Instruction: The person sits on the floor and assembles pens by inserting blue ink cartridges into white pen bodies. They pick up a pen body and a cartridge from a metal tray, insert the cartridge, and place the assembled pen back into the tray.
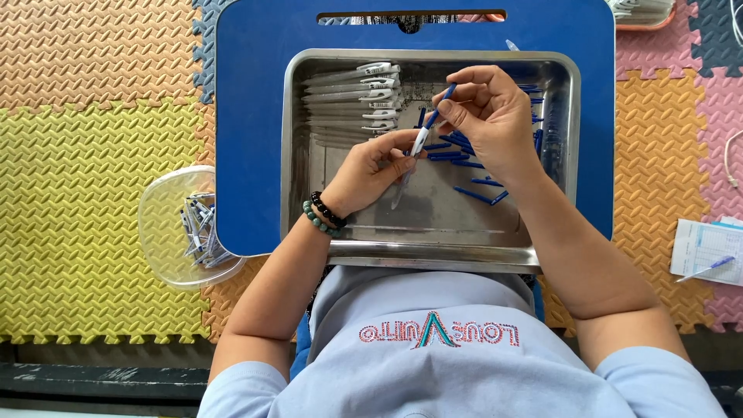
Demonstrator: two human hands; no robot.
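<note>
My left hand (371,166) grips a clear pen barrel (404,182) over the steel tray (433,251). A blue refill (435,116) is pinched in my right hand (487,116), its lower end at the mouth of the barrel. Both hands hover above the tray's middle. Inside the tray, a row of white-clipped clear pen barrels (356,97) lies at the back left. Several loose blue refills (472,190) lie at the right, partly hidden by my right hand. A bead bracelet circles my left wrist.
The tray sits on a blue lap table (248,116) over coloured foam floor mats. A clear plastic lid (166,224) with several pen parts lies left of the table. Paper and a pen (706,268) lie at the far right.
</note>
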